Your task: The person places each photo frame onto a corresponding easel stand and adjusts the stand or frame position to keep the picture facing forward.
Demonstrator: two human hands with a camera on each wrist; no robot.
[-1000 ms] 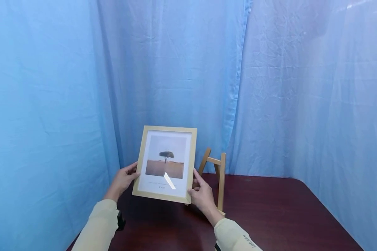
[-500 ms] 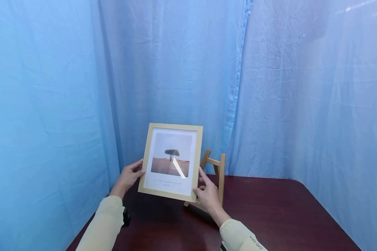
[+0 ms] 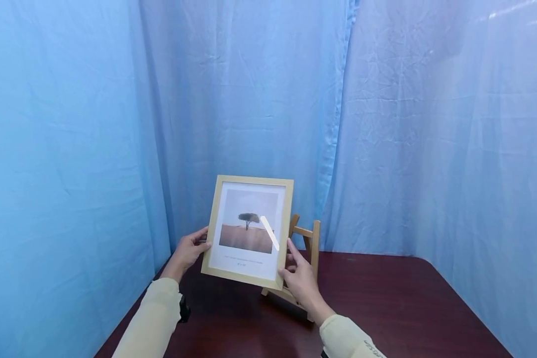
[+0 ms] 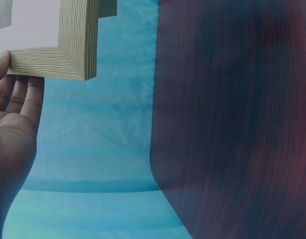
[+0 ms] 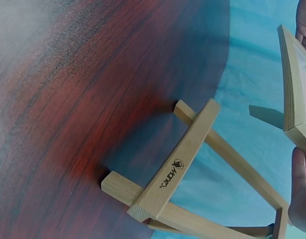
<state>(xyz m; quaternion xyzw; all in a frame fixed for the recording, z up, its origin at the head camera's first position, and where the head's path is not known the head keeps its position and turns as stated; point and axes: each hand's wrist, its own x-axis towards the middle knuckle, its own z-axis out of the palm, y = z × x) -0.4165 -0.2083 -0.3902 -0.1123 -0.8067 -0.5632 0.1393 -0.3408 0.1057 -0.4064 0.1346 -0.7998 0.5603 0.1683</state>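
A picture frame (image 3: 249, 276) with a pale wood border and a print of a lone tree is held up above the table, leaning slightly back. My left hand (image 3: 189, 253) grips its left edge, thumb in front and fingers behind, as the left wrist view also shows. On the opposite edge, low down, my right hand (image 3: 301, 278) pinches the border between thumb and fingers. Just behind the frame and to its right stands a small wooden easel (image 3: 315, 243), partly hidden by frame and hand. In the right wrist view the easel's ledge (image 5: 175, 162) bears printed lettering, and the frame is apart from it.
The dark red-brown table (image 3: 385, 298) extends to the right, with a rounded far corner. Blue curtains (image 3: 259, 89) hang behind it and along both sides. A grey flap (image 5: 266, 115) juts out from the back of the frame.
Both hands have carried the picture frame to the right and slightly up, so it now covers more of the easel. The easel stays about where it was.
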